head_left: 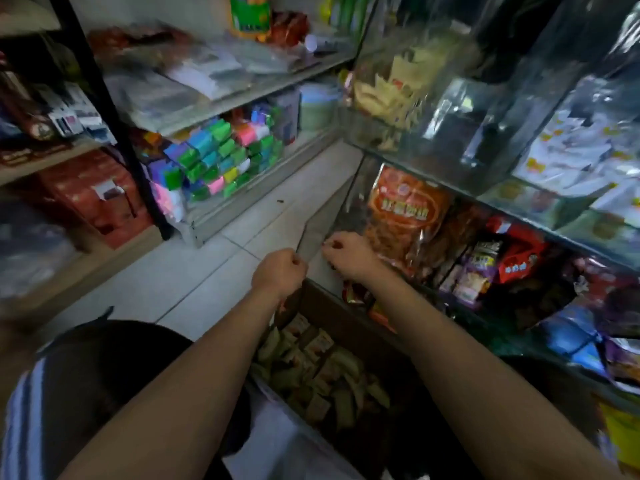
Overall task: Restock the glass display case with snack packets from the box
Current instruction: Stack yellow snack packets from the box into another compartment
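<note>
We reach both arms out over the box [346, 344], which sits low in front of us, open and full of small snack packets [322, 372]. Our left hand [278, 270] is curled shut at the edge of a glass pane [332, 216] of the display case [450, 174]; our right hand [348, 252] is just beside it, its grip pinched closed against the same pane. Whether either grip actually has hold of the glass, we cannot tell. A large orange bag [403, 216] stands behind the pane on the lower shelf.
</note>
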`<state>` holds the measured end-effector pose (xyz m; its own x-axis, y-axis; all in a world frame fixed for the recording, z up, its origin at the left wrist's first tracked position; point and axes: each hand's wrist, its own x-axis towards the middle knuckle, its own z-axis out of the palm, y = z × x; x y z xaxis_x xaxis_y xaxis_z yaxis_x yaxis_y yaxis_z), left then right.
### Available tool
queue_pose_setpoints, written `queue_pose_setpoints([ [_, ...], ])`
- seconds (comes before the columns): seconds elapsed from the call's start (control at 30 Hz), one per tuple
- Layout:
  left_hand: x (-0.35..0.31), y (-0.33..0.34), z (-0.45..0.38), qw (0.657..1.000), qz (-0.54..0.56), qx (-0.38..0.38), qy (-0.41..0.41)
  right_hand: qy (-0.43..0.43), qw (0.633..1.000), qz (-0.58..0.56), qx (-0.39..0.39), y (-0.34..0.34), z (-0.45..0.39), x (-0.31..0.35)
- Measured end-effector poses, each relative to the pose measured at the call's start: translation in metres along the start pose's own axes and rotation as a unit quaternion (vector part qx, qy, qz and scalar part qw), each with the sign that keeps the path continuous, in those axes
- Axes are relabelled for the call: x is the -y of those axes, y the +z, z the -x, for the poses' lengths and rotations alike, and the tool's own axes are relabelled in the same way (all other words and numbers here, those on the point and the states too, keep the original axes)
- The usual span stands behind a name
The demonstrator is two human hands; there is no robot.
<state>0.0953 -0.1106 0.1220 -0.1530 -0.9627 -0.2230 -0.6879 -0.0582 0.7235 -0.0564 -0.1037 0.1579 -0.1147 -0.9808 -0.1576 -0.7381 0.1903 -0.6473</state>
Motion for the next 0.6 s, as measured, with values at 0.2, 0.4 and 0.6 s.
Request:
queue_pose_setpoints([
  [0.2, 0.101, 0.077, -0.033, 0.990, 0.020, 0.097, -0.099, 0.140, 0.977, 0.007, 0.159, 0.123, -0.040, -0.106],
  [0.4, 0.171, 0.155, -0.073, 0.947, -0.065, 0.239, -0.206, 0.211, 0.932, 0.005, 0.296, 0.236, -0.068, -0.187],
  [0.6, 0.217, 0.196, -0.080, 0.928, -0.104, 0.266, -0.240, 0.249, 0.892, -0.035, 0.376, 0.292, -0.044, -0.213],
])
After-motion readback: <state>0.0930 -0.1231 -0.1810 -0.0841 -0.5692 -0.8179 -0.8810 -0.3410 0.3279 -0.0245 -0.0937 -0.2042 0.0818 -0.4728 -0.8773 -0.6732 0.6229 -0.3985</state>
